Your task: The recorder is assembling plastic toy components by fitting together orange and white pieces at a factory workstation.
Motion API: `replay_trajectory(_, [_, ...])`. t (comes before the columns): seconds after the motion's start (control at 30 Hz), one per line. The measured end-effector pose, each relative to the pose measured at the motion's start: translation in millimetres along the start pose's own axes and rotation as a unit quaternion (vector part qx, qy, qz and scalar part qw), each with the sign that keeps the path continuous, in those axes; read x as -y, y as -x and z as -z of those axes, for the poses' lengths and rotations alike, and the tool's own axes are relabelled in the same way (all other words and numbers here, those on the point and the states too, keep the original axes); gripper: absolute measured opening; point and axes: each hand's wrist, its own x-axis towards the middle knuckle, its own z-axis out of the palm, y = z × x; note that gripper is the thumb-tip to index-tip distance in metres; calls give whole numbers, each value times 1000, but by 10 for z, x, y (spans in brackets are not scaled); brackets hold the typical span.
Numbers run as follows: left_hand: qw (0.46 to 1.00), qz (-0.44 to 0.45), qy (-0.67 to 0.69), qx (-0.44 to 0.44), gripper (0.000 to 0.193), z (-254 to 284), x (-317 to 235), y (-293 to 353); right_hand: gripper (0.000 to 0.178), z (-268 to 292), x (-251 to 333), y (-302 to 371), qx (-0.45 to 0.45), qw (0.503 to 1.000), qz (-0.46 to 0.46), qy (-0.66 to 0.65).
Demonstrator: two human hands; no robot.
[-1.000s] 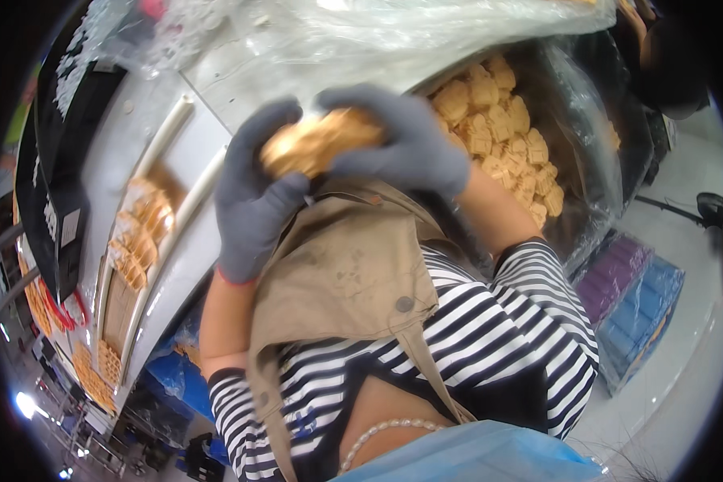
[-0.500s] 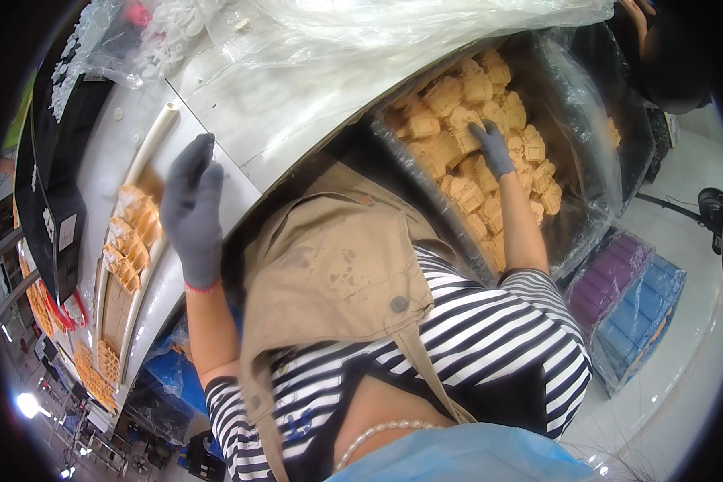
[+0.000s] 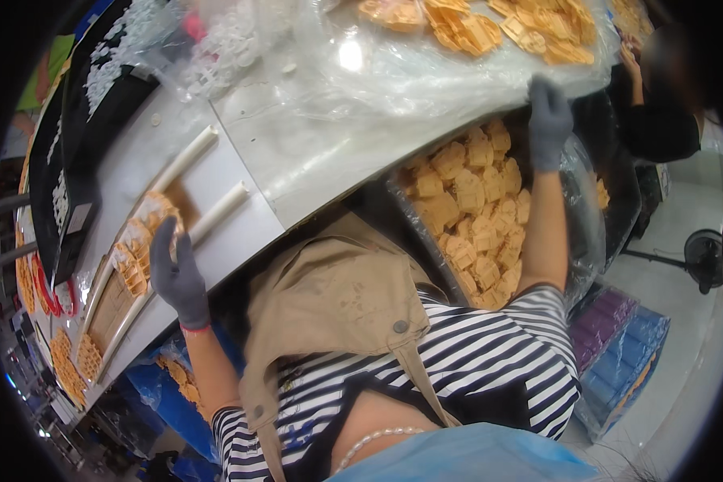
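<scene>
right hand (image 3: 549,128): now out of bin (image 3: 422,237), near plastic sheet (image 3: 426,90), grip unclear. left hand (image 3: 180,279): by orange pieces (image 3: 140,233), grip wide. work likely shifts to tabletop (image 3: 269,165).

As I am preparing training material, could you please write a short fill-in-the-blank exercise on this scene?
The left hand and right hand wear ____ gloves.
The shirt under the brown apron has black-and-white ____.
Of the hands, the ____ one is nearer the ribbed orange pieces beside the white tubes.
Missing words: grey; stripes; left.
</scene>
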Motion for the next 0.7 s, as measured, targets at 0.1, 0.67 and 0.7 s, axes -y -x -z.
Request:
replay_trajectory(0.1, [995, -58, -70, -30, 24, 68, -23, -29, 30, -263, -231, -848, 101, 989, 42, 102])
replay_trajectory(0.67, [970, -84, -229, 23, 47, -11, 110, 37, 80, -836, 31, -1383, 350, 860, -238, 284])
replay_trajectory(0.7, [973, -91, -211, 30, 49, -58, 92, 30, 80, -852, 10, -1416, 348, 861, -238, 286])
